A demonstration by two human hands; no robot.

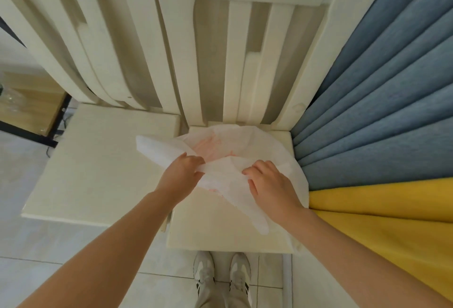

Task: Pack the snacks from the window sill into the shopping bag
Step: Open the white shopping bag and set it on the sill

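Against the sill's right edge hang the curtains [380,101], blue above yellow. The sill [232,229] is a cream slab, with a second slab [98,160] just beside its left edge. The bag [232,140], thin white plastic with faint red print, lies crumpled on the sill's far half and reaches the right edge. The left hand [182,172] pinches a fold at the bag's near left, and the right hand [269,185] pinches the film at its near right; each grip is closed on plastic. No snacks show. The step in hand looks like opening the bag. Next, the layers need pulling apart to find the mouth.
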